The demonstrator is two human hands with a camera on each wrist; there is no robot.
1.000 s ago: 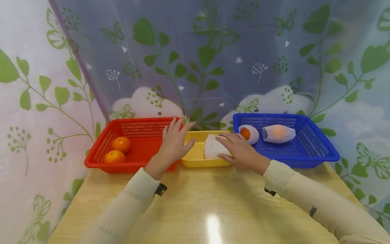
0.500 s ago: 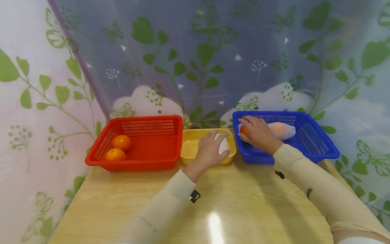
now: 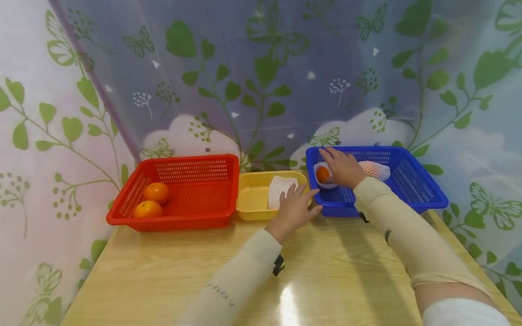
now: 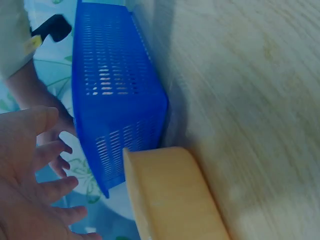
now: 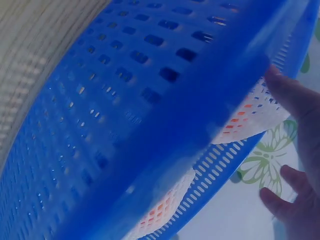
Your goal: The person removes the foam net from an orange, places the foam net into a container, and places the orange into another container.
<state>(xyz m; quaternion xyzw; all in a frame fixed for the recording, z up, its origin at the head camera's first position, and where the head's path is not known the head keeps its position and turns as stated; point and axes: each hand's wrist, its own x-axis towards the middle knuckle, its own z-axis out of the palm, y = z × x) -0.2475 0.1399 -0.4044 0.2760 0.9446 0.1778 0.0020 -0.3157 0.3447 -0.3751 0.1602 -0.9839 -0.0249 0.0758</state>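
Observation:
In the head view my right hand [image 3: 342, 168] hovers over the left part of the blue basket [image 3: 408, 199], fingers apart. Just beside it sits an orange fruit [image 3: 322, 174] in a white foam net. A second netted fruit [image 3: 375, 170], peach-toned, lies behind the wrist and is partly hidden. My left hand [image 3: 294, 209], fingers spread, is over the gap between the yellow basket [image 3: 249, 209] and the blue one, holding nothing. An empty-looking white foam net [image 3: 279, 190] lies in the yellow basket. In the right wrist view the thumb [image 5: 290, 95] stands apart from the fingers.
To the left stands a red basket [image 3: 195, 222] with two oranges [image 3: 157, 193] at its left end. All three baskets stand in a row at the back of the wooden table [image 3: 171, 276]. A patterned curtain [image 3: 228, 72] hangs behind them.
My right hand has moved from the yellow basket to the blue one, exposing the netted orange fruit again. The left hand has gone right, from near the red basket, past the foam net.

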